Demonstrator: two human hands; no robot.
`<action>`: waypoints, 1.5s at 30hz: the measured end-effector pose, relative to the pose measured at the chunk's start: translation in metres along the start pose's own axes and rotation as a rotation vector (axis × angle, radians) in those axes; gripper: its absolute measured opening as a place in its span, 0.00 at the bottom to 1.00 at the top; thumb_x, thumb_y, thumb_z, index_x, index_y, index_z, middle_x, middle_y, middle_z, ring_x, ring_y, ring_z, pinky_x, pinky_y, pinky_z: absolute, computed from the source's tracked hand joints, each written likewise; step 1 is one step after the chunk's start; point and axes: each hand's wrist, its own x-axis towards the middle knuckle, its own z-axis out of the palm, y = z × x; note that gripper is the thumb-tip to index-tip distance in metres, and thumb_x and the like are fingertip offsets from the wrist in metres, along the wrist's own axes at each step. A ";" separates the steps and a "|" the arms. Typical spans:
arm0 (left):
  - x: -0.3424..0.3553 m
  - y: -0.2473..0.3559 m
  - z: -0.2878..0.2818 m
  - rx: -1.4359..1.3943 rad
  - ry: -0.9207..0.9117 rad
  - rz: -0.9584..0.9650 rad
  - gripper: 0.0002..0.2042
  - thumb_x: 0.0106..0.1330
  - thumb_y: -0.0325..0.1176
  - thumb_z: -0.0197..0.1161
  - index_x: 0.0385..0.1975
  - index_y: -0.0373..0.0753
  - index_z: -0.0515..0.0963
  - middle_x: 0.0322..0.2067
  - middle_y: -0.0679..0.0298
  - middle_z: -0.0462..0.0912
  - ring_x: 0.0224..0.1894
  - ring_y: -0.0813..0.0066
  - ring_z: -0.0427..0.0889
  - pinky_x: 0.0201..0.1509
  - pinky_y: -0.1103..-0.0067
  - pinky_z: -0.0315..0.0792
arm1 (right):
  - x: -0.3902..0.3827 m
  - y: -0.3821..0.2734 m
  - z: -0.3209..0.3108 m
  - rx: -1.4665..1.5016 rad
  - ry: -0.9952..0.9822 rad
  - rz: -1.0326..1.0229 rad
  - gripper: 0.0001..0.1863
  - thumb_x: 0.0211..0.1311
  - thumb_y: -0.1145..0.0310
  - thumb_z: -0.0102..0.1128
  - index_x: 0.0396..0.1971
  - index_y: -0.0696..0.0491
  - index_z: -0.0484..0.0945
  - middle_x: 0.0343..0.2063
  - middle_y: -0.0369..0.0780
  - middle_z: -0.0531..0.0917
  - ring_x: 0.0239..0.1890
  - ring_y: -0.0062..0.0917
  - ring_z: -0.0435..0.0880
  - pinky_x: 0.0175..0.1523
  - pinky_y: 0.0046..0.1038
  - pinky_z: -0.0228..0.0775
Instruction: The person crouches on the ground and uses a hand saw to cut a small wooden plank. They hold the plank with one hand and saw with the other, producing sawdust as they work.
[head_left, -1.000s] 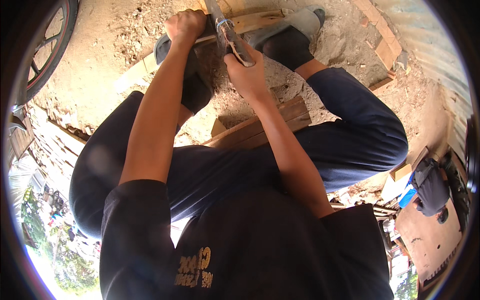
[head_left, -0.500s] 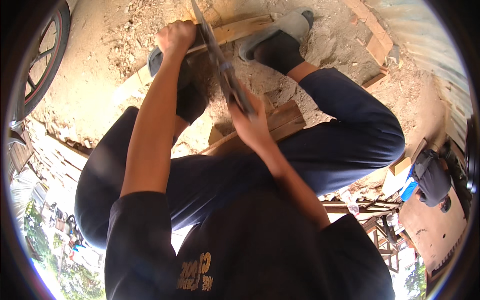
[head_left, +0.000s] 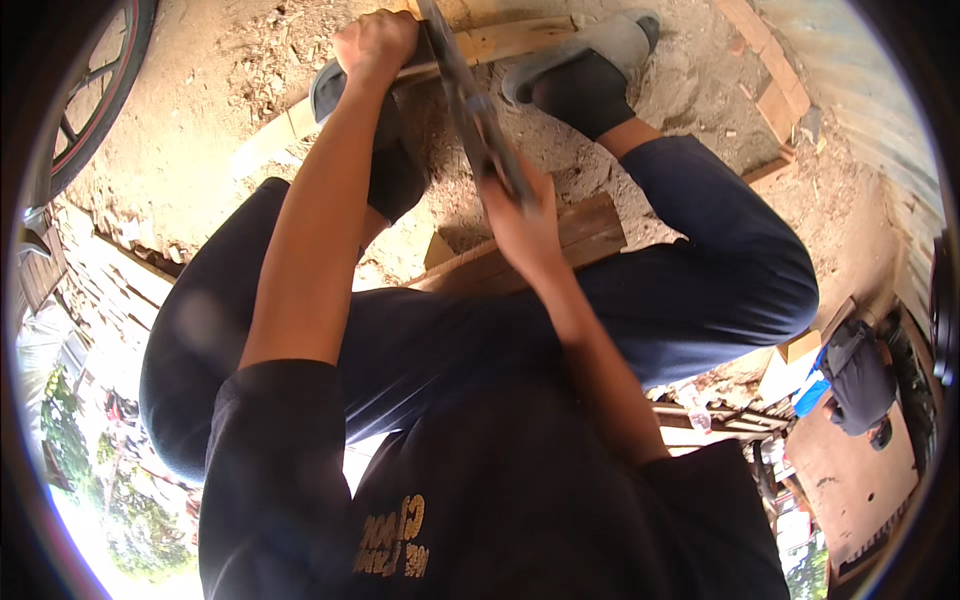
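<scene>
My right hand (head_left: pixel 524 222) grips the dark handle of a handsaw (head_left: pixel 468 100), slightly blurred by motion. The blade slants up and left from that hand, and its far end runs out of the top of the view. Just left of the blade, my left hand (head_left: pixel 376 46) is closed over a dark, straight-edged piece (head_left: pixel 424 52) on a wooden plank (head_left: pixel 510 40). The plank lies across the ground beneath both slippered feet. Where the blade meets the wood is hard to make out.
Short boards (head_left: pixel 590 232) lie between my legs. A wheel (head_left: pixel 105 95) stands at the far left, and corrugated sheeting (head_left: pixel 860 80) runs along the right. At the lower right, another person (head_left: pixel 862 375) bends beside a pale board (head_left: pixel 850 480).
The whole view has shifted, so the scene sits higher and mostly further right. Both hands keep nearly the same places relative to the plank, with the saw still held.
</scene>
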 end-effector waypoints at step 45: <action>0.014 0.003 0.009 -0.047 0.049 -0.028 0.22 0.64 0.44 0.42 0.31 0.42 0.86 0.34 0.54 0.87 0.38 0.59 0.87 0.37 0.70 0.77 | 0.032 -0.005 0.011 0.000 0.000 -0.007 0.31 0.56 0.79 0.48 0.64 0.55 0.67 0.43 0.46 0.83 0.40 0.21 0.81 0.43 0.24 0.73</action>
